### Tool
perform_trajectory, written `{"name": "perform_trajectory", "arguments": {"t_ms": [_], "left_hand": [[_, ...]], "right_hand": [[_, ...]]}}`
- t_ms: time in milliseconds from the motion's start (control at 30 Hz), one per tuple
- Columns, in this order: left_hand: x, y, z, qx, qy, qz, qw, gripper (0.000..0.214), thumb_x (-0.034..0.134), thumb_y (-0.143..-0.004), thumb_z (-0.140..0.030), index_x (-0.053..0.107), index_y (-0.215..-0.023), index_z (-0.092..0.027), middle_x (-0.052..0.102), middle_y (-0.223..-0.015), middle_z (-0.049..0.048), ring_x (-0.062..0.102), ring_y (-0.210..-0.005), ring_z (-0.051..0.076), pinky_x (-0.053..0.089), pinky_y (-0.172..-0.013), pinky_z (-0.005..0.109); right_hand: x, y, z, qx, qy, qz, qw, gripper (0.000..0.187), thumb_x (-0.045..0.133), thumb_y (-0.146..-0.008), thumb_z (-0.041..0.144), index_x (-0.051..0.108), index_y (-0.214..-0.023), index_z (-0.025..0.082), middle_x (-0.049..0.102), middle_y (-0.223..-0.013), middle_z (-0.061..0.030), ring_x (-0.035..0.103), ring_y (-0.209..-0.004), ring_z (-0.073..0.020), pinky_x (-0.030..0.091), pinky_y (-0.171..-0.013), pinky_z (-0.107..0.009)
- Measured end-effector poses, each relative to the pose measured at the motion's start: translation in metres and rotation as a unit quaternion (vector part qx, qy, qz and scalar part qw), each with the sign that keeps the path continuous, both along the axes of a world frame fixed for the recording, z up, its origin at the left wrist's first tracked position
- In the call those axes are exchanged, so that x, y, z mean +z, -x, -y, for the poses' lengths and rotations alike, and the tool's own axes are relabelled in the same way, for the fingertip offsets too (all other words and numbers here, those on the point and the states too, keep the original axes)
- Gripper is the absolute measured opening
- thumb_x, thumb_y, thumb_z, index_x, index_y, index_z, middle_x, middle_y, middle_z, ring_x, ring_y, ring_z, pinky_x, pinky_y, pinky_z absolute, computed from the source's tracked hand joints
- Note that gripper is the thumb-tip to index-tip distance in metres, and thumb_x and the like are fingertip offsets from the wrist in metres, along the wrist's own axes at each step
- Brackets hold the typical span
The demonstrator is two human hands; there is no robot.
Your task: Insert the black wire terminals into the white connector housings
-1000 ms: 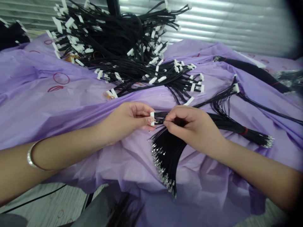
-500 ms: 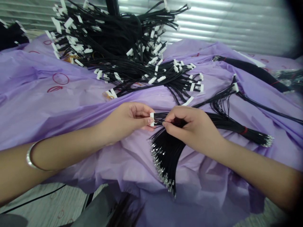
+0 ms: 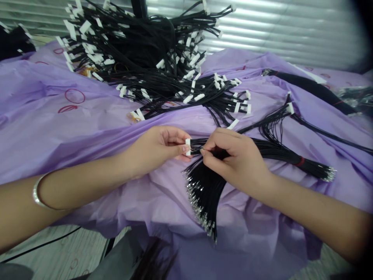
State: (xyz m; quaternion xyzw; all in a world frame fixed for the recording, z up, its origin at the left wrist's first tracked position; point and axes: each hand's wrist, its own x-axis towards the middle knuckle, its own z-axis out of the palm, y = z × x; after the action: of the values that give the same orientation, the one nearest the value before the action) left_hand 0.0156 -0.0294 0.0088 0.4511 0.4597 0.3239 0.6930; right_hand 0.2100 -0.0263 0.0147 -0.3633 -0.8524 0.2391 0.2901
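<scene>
My left hand [image 3: 163,151] pinches a small white connector [image 3: 188,147] between thumb and fingers. Several thin black wires [image 3: 198,141] run from the connector rightward, passing by my right hand. My right hand [image 3: 233,155] has thumb and forefinger pressed together on a thin black wire close to the connector; its tip is too small to make out. Below it, a fanned bundle of black wires [image 3: 208,186] with silver metal terminals spreads over the purple cloth. Another black bundle [image 3: 287,155], tied with a red band, extends right to silver tips.
A big heap of black cables with white connectors [image 3: 140,50] lies at the back. Red rubber bands [image 3: 75,96] rest on the purple cloth [image 3: 101,132] at left. A tied black bundle [image 3: 309,87] lies at the back right, before a window blind [image 3: 262,31].
Almost nothing differs. Both hands keep their pinch beside each other, with only a very slight shift of the right hand and wires.
</scene>
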Motion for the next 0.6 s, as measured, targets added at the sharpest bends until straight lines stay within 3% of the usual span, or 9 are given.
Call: {"name": "perform_trajectory", "arguments": {"t_ms": [267, 600], "left_hand": [[0.0006, -0.0003, -0.0001, 0.004, -0.003, -0.008, 1.000, 0.011, 0.066, -0.074, -0.012, 0.064, -0.083, -0.016, 0.069, -0.075, -0.0010, 0.065, -0.067, 0.009, 0.052, -0.069, 0.019], [0.0014, -0.0009, 0.0000, 0.008, -0.002, -0.014, 1.000, 0.010, 0.065, -0.073, -0.010, 0.064, -0.083, -0.015, 0.068, -0.074, -0.0013, 0.064, -0.067, 0.009, 0.053, -0.069, 0.019]], "right_hand": [[0.0007, 0.0014, -0.0010, -0.019, 0.048, -0.020, 0.998, 0.015, 0.056, -0.078, 0.005, 0.056, -0.071, 0.018, 0.053, -0.069, 0.0008, 0.049, -0.064, -0.0114, 0.038, -0.059, -0.025], [0.0010, 0.0004, -0.0009, -0.021, 0.051, -0.005, 0.998, 0.011, 0.057, -0.078, 0.007, 0.056, -0.073, 0.017, 0.052, -0.069, 0.0006, 0.048, -0.063, -0.0110, 0.038, -0.059, -0.024]]}}
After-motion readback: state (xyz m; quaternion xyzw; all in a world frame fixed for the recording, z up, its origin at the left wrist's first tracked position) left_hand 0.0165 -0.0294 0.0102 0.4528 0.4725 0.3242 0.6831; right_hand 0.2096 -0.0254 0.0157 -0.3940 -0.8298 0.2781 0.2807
